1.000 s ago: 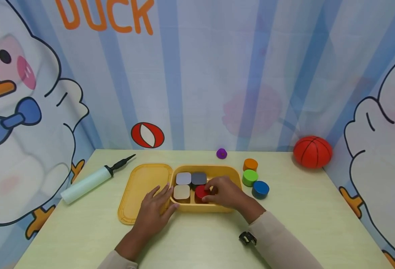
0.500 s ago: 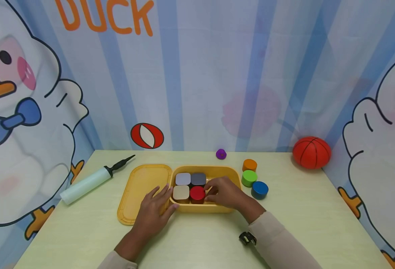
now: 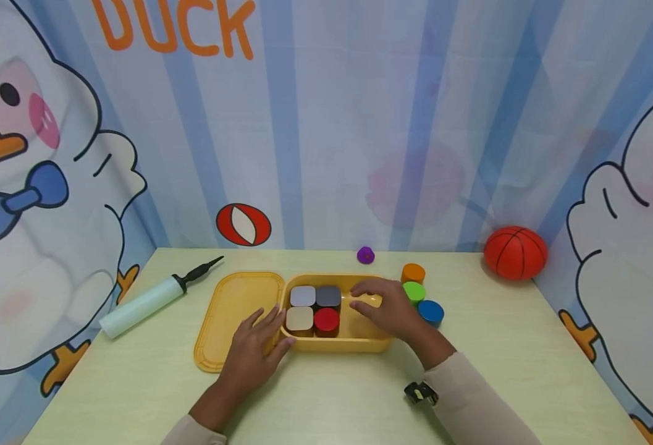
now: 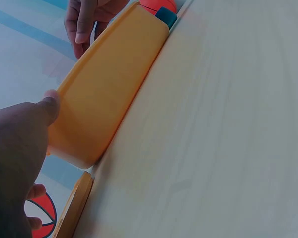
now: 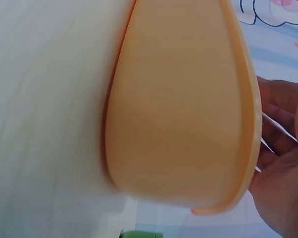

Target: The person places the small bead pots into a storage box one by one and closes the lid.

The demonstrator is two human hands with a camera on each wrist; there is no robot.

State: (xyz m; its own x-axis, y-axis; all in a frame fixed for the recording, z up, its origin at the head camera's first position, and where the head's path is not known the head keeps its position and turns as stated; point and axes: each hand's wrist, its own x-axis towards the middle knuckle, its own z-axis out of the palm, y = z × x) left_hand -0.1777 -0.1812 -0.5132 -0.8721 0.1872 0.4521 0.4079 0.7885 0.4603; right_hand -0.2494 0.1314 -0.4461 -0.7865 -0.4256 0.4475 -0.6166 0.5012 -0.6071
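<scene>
A yellow box [image 3: 337, 345] sits on the table with its flat yellow lid [image 3: 231, 327] at its left. In its left half stand a lilac block [image 3: 303, 295], a dark grey block [image 3: 328, 296], a cream block [image 3: 299, 319] and a round red block [image 3: 326, 321]. My left hand [image 3: 252, 351] rests spread over the lid's edge, thumb and fingertips touching the box's left end; in the left wrist view the thumb [image 4: 48, 105] lies at the rim. Above the box's right half hovers my right hand [image 3: 390, 307], thumb and fingers parted, nothing between them.
Right of the box stand orange [image 3: 413, 272], green [image 3: 414, 292] and blue [image 3: 430, 313] round blocks. Behind it lies a small purple piece [image 3: 366, 255]. A red ball [image 3: 516, 253] sits at the far right corner, a pale hand pump [image 3: 148, 304] at the left.
The red block has shifted left against the cream block and been let go. My right hand has then moved right and its fingers have spread. The left hand stays in place.
</scene>
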